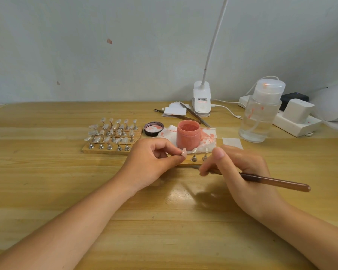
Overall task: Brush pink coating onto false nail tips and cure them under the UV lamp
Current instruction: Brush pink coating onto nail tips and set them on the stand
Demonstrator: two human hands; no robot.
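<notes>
Just below the pink jar [188, 135], left hand [154, 162] pinches a nail tip [183, 152]; right hand [240, 172] grips the brush [275, 181], bristles hidden I think. Steady strokes, thin coat.

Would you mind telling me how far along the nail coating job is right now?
Early stage. The pink jar stands open, its lid beside it. The left hand pinches one pinkish nail tip; the right hand holds the brush. The racked tips look uncoated, and nothing appears cured yet.
</notes>
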